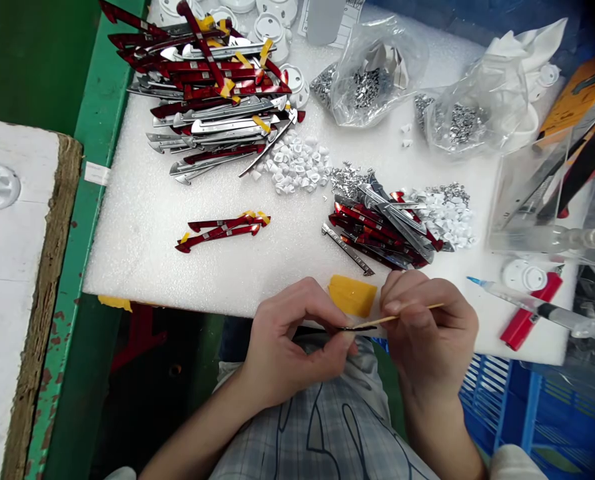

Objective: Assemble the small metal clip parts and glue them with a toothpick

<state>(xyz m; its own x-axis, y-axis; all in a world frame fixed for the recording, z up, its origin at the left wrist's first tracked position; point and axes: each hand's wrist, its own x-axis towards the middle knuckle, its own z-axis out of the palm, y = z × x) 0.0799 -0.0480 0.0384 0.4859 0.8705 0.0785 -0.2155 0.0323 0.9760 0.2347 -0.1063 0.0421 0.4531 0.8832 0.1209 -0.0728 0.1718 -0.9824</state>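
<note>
Near the table's front edge, my left hand [294, 337] pinches a thin dark strip [368, 329] between thumb and fingertips; most of it is hidden. A slim wooden toothpick [387, 319] is held in my right hand [430, 333], its tip against or just over the strip. Just behind the hands lies a yellow square [353, 295]. Beyond it sits a pile of red and silver strips [377, 230], with one loose silver strip [347, 249] at its left. A few crossed red strips [222, 231] with yellow tape bits lie further left.
A larger heap of taped strips [212, 87] fills the back left. Small white pieces [300, 163] and metal clips [348, 179] lie in piles. Clear bags [372, 80] of metal bits stand behind. At right are a syringe [542, 310], a red marker [531, 313] and a clear box [522, 180].
</note>
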